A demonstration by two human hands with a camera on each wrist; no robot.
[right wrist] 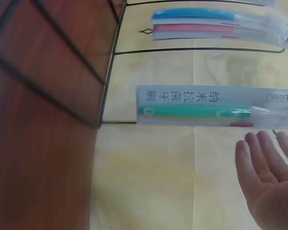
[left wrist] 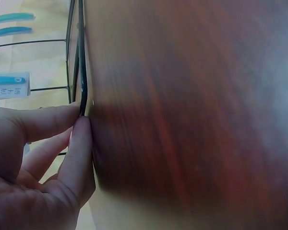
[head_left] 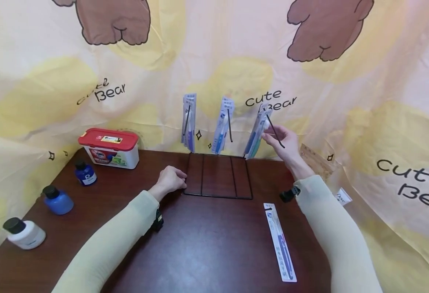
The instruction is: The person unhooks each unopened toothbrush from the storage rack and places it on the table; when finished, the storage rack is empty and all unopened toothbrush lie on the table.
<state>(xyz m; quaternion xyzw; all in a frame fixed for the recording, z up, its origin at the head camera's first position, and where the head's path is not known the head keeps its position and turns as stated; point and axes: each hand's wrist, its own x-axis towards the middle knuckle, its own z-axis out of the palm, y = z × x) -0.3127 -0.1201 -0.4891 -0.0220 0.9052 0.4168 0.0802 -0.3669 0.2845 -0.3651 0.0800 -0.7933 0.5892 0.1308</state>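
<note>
My left hand (head_left: 168,181) pinches the front left corner of a black wire rack (left wrist: 82,62) between thumb and fingers. The rack's base lies on the table, and upright hooks at its back carry packaged toothbrushes. At the right hook is my right hand (head_left: 285,144), its fingers extended beside a green toothbrush in its pack (right wrist: 192,111). The thumb overlaps the pack's edge in the right wrist view, while the other fingers lie apart from it. Purple toothbrush packs (head_left: 190,122) hang on the left hook, blue ones (head_left: 221,126) on the middle hook.
Another packaged purple toothbrush (head_left: 280,244) lies on the dark wooden table (head_left: 199,252) at front right. On the left stand a red-lidded tub (head_left: 109,148), a dark blue bottle (head_left: 86,174), a blue bottle (head_left: 58,201) and a white bottle (head_left: 27,236). Patterned cloth (head_left: 214,49) hangs behind.
</note>
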